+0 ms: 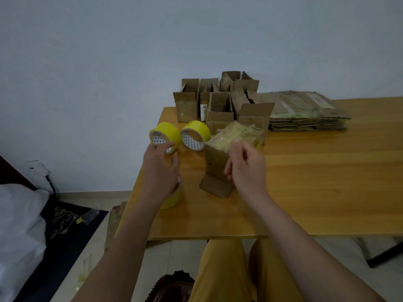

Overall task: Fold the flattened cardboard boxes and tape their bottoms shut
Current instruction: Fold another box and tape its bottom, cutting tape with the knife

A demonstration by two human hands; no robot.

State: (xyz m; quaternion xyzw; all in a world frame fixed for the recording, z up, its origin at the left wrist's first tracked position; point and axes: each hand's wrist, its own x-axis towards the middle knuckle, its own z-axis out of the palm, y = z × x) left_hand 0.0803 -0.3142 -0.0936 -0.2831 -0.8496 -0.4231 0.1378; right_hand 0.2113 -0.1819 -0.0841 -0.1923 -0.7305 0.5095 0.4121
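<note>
Left hand (160, 164) loosely spread over yellow tape roll (165, 136); right hand (246, 168) half-curled, empty, beside upended taped box (224, 153) on table (305, 182). Flattened stack (305, 112) behind. Label print unreadable.

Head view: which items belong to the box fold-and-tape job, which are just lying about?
Job:
- box being taped, bottom up, near right hand
- three yellow tape rolls: two far, one under left hand
- flattened box stack
- folded boxes

Lying about:
- white bag
- dark mat
</note>
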